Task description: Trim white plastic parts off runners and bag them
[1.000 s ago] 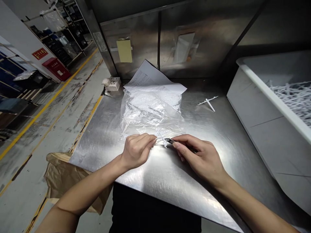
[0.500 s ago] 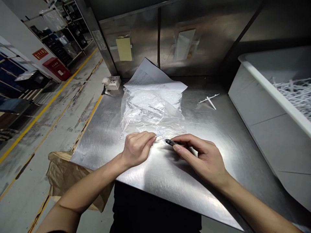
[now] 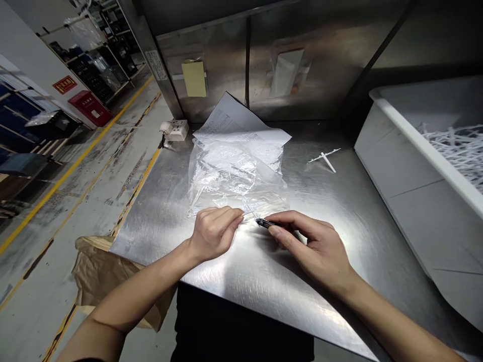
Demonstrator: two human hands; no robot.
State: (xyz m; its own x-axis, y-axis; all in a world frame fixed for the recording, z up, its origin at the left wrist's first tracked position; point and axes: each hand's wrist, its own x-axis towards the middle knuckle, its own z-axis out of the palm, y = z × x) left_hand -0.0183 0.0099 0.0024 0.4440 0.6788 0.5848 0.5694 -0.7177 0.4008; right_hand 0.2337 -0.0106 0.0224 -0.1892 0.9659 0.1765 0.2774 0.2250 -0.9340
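Between the thumb and fingers of my left hand (image 3: 214,232) is a thin white plastic sprue (image 3: 249,211) with crossing arms. My right hand (image 3: 319,246) grips a small dark tool (image 3: 266,223), which looks like a pair of nippers. The tool's tip meets the right side of the sprue; whether its jaws are closed is too small to see. Just beyond both hands lies a clear plastic bag (image 3: 230,171) filled with small white pieces. A printed paper sheet (image 3: 234,120) rests at the bag's far end.
Another white sprue (image 3: 324,157) lies on the metal table (image 3: 320,196). At right stands a large white bin (image 3: 396,125) holding many white sprues. A power socket (image 3: 177,130) sits at the back left corner. Brown paper (image 3: 101,271) hangs below the table's left edge.
The nippers and the sprue have shifted very slightly. Both hands keep their grips, and the view has moved a touch.
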